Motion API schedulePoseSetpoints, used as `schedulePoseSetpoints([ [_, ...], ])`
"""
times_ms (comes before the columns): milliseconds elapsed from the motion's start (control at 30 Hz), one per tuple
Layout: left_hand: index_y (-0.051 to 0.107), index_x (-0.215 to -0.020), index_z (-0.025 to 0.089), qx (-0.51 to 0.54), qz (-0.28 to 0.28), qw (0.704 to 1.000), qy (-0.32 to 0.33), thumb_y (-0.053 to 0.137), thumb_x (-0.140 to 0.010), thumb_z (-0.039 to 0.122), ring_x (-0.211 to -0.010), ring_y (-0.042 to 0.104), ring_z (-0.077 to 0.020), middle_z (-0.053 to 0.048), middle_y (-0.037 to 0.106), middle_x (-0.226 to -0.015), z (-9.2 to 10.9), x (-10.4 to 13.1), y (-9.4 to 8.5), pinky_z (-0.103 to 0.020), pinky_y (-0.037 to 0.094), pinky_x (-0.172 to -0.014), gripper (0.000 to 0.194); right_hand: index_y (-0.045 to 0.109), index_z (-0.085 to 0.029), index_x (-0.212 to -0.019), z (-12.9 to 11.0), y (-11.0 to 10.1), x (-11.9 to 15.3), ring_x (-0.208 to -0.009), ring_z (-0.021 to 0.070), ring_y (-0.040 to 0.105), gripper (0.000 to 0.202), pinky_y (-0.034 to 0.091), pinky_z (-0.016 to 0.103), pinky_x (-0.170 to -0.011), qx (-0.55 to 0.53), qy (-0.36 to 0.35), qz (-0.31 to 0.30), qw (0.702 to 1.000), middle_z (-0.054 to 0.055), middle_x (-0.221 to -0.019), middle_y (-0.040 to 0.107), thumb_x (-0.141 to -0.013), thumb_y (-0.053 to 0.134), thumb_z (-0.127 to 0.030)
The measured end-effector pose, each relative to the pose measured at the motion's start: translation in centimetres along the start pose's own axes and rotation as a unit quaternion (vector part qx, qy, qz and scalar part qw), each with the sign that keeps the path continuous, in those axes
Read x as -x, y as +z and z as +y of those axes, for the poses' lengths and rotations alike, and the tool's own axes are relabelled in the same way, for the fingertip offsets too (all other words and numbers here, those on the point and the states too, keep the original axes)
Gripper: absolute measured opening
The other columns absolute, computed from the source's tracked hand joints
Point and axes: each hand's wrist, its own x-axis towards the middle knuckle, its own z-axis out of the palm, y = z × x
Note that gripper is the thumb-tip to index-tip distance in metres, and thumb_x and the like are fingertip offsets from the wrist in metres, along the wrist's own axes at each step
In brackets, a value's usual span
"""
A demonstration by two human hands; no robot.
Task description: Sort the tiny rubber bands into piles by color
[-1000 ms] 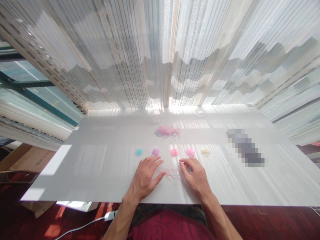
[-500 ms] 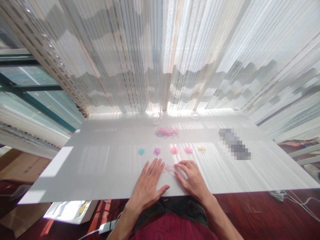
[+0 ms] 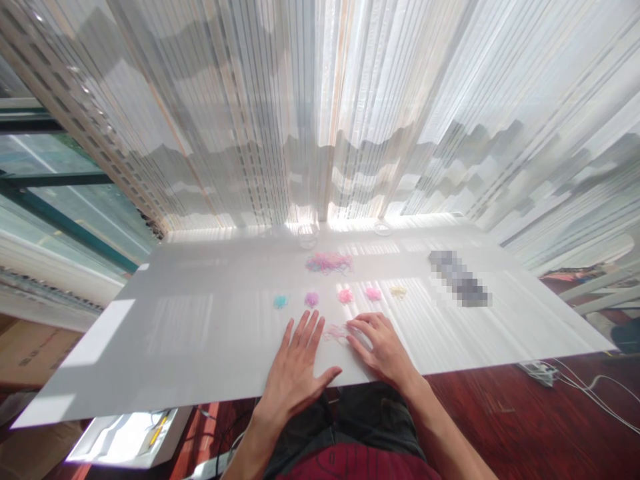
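Observation:
My left hand (image 3: 296, 369) lies flat on the white table (image 3: 190, 360), fingers spread and thumb out to the right. A small loose bunch of thin pink strands (image 3: 335, 332), perhaps rubber bands, lies between my hands. My right hand (image 3: 381, 347) rests at its right edge, fingers bent, with a gap between thumb and forefinger; nothing shows in its grasp. Beyond my hands runs a row of small piles: teal (image 3: 281, 302), purple (image 3: 311, 299), coral pink (image 3: 345, 295), bright pink (image 3: 373, 294) and pale yellow (image 3: 398, 293). Farther back sits a larger mixed-colour heap (image 3: 330, 262).
Two clear round dishes, one on the left (image 3: 308, 232) and one on the right (image 3: 383, 229), stand by the curtain (image 3: 260, 120). A blurred-out object (image 3: 460, 279) lies at the right. Below the table are a white box (image 3: 130, 437) and cables (image 3: 575, 380).
The whole view has shifted and turned slightly. Both hands keep nearly the same pose around the pink strands, and the piles look the same.

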Motion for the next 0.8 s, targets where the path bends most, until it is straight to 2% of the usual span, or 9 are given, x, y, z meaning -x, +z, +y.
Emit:
schedulePoseSetpoints([
  [267, 0.018, -0.166, 0.017, 0.016, 0.009, 1.0, -0.01, 0.044, -0.104, 0.061, -0.159, 0.023, -0.0294, -0.013, 0.035, -0.168, 0.1, 0.1, -0.6, -0.05, 0.016, -0.129, 0.081, 0.069, -0.022, -0.121, -0.1, -0.1, 0.0, -0.1, 0.0273, 0.062, 0.023, 0.056, 0.046, -0.09, -0.006, 0.019, -0.004, 1.0, 0.011, -0.108, 0.067, -0.099, 0.063, -0.026],
  [367, 0.018, -0.166, 0.016, 0.018, 0.011, 1.0, -0.023, 0.046, -0.104, 0.059, -0.158, 0.023, -0.0322, -0.014, 0.035, -0.168, 0.4, 0.1, -0.7, -0.054, 0.018, -0.129, 0.081, 0.068, -0.02, -0.12, -0.1, -0.2, 0.0, -0.097, 0.0273, 0.061, 0.023, 0.055, 0.045, -0.087, -0.004, 0.024, -0.012, 1.0, 0.011, -0.104, 0.066, -0.098, 0.063, -0.026],
  [433, 0.025, -0.164, 0.017, 0.032, 0.014, 0.999, -0.025, 0.049, -0.104, 0.054, -0.156, 0.028, -0.0336, -0.015, 0.039, -0.165, 0.6, -0.1, -0.8, -0.055, 0.022, -0.127, 0.074, 0.068, -0.019, -0.118, -0.1, -0.2, -0.1, -0.095, 0.0266, 0.061, 0.021, 0.055, 0.044, -0.085, 0.001, 0.024, -0.022, 0.999, 0.01, -0.101, 0.065, -0.099, 0.063, -0.025],
  [500, 0.037, -0.158, 0.019, 0.062, 0.02, 0.997, -0.029, 0.052, -0.105, 0.045, -0.149, 0.038, -0.0331, -0.014, 0.048, -0.159, 0.7, -0.4, -0.9, -0.053, 0.032, -0.122, 0.061, 0.068, -0.019, -0.116, -0.1, -0.2, -0.1, -0.092, 0.0257, 0.06, 0.018, 0.054, 0.042, -0.084, 0.004, 0.022, -0.027, 0.999, 0.009, -0.099, 0.065, -0.099, 0.062, -0.025],
  [600, 0.051, -0.147, 0.019, 0.101, 0.023, 0.994, -0.036, 0.055, -0.104, 0.031, -0.129, 0.055, -0.0307, -0.014, 0.061, -0.141, 0.6, -0.9, -0.9, -0.047, 0.047, -0.106, 0.046, 0.068, -0.019, -0.115, -0.1, -0.3, -0.2, -0.091, 0.025, 0.06, 0.017, 0.053, 0.042, -0.082, -0.001, 0.018, -0.029, 0.999, 0.009, -0.097, 0.065, -0.1, 0.061, -0.023],
  [700, 0.055, -0.141, 0.016, 0.107, 0.026, 0.993, -0.038, 0.059, -0.101, 0.027, -0.109, 0.061, -0.0293, -0.013, 0.067, -0.122, 0.2, -1.6, -0.6, -0.045, 0.051, -0.092, 0.042, 0.069, -0.019, -0.114, -0.1, -0.4, -0.2, -0.089, 0.0247, 0.06, 0.016, 0.051, 0.042, -0.082, -0.012, 0.019, -0.028, 0.999, 0.009, -0.096, 0.065, -0.101, 0.06, -0.019],
  [800, 0.061, -0.134, 0.017, 0.11, 0.036, 0.992, -0.039, 0.06, -0.1, 0.026, -0.098, 0.062, -0.0272, -0.011, 0.066, -0.109, -0.1, -2.2, -0.2, -0.042, 0.051, -0.083, 0.034, 0.07, -0.02, -0.112, -0.2, -0.5, -0.2, -0.087, 0.0242, 0.059, 0.015, 0.05, 0.041, -0.08, -0.022, 0.021, -0.027, 0.999, 0.008, -0.095, 0.066, -0.101, 0.06, -0.019],
])
